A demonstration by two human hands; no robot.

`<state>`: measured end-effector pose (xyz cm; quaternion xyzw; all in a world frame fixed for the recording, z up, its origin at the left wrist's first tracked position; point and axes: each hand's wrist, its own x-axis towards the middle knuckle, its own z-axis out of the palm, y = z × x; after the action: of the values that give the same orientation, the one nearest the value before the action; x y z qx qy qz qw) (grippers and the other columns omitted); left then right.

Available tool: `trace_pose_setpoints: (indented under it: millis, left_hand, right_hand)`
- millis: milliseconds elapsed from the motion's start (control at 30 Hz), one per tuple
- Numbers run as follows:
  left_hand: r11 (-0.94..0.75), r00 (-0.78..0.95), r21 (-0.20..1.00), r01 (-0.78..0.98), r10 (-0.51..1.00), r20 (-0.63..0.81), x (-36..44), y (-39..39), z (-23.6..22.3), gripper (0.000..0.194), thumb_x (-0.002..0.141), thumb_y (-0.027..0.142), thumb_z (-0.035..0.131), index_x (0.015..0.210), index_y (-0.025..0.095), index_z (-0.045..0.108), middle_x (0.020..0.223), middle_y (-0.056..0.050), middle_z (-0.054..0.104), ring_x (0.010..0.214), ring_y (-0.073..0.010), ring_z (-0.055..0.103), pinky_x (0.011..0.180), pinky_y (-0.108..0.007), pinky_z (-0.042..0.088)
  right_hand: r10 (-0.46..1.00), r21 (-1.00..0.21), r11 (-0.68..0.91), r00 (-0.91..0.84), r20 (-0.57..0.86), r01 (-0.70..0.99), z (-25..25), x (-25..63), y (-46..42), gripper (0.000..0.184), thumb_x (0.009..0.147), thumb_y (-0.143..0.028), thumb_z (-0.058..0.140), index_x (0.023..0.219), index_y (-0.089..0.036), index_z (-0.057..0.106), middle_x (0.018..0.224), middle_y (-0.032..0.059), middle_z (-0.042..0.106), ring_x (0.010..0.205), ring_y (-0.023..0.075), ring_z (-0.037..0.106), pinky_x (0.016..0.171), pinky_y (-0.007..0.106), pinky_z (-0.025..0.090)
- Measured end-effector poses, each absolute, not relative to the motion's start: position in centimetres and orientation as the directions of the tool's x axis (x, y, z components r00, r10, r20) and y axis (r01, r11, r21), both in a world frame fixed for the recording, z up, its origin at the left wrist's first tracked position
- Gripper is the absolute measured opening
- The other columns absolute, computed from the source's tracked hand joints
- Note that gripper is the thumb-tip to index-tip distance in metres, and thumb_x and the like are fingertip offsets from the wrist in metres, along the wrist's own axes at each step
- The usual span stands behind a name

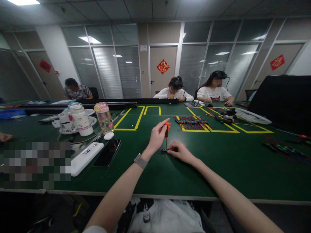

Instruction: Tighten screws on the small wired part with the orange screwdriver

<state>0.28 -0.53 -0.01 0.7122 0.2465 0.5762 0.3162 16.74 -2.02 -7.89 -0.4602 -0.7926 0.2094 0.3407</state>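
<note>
My left hand (158,133) is closed around the orange and black handle of a screwdriver (166,129), which stands upright with its shaft pointing down. The screwdriver's tip meets a small circuit board with wires (162,150) lying on the green table (145,181). Fingers of my right hand (178,151) pinch the right end of that board and hold it against the tabletop. Part of the board is hidden under those fingers. A watch with a grey band (140,160) is on my left wrist.
Beyond my hands lies a bundle of wired boards (191,123) within yellow tape; more wired boards (286,149) lie at right. On the left are a black phone (107,152), a white device (87,158), a pink-lidded bottle (104,118) and a white bottle (81,119). Several people sit across the table.
</note>
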Motion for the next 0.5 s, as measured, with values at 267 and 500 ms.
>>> trace_pose_setpoints:
  millis: [267, 500]
  left_hand:
    - [-0.712, 0.141, 0.7, 0.056, 0.7, 0.7, 0.19, -0.58, 0.04, 0.03, 0.092, 0.025, 0.049, 0.117, 0.022, 0.064, 0.108, -0.007, 0.062, 0.097, -0.0156, 0.06, 0.085, -0.028, 0.048]
    - [-0.723, 0.094, 0.68, 0.117, 0.69, 0.718, 0.12, -0.65, 0.04, 0.024, 0.086, 0.025, 0.059, 0.108, 0.021, 0.068, 0.099, -0.006, 0.06, 0.087, -0.0149, 0.06, 0.08, -0.027, 0.05]
  right_hand:
    - [0.87, -0.643, 0.493, -0.346, 0.351, 0.587, -8.0, 16.77, -1.94, 0.012, 0.08, -0.024, 0.065, 0.086, -0.016, 0.072, 0.079, 0.0034, 0.06, 0.069, 0.0142, 0.056, 0.066, 0.027, 0.045]
    - [0.864, -0.645, 0.503, -0.349, 0.363, 0.576, -8.0, 16.79, -1.93, 0.013, 0.08, -0.025, 0.066, 0.086, -0.016, 0.072, 0.079, 0.0036, 0.06, 0.07, 0.0147, 0.057, 0.067, 0.027, 0.046]
